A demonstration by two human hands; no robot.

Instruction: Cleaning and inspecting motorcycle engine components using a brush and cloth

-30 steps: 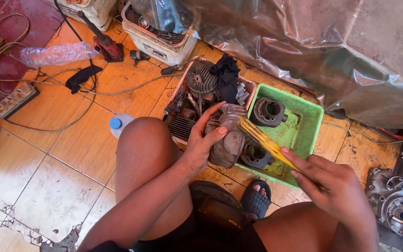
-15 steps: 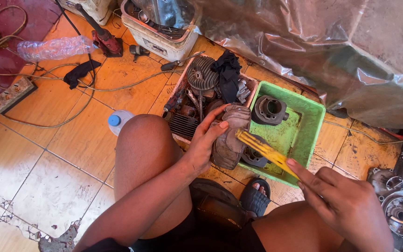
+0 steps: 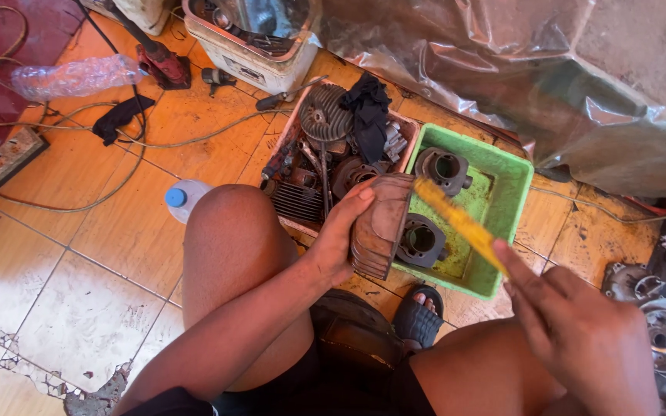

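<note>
Left hand point(image 3: 341, 239) at frame centre clasping a rusty finned engine part point(image 3: 379, 223) over the green tray's point(image 3: 514, 185) left edge, right hand point(image 3: 580, 331) at lower right gripping a yellow brush point(image 3: 456, 219) angled toward the part

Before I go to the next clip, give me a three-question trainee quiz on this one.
1. True or false: the left hand holds a finned metal part at the edge of the green tray.
2. What does the right hand hold?
A. a screwdriver
B. a yellow brush
C. a rag
3. Fill in: a bottle with a ____ cap stands on the floor by the left knee.

Key
1. True.
2. B; its tip points at the finned metal part.
3. Blue.
</note>
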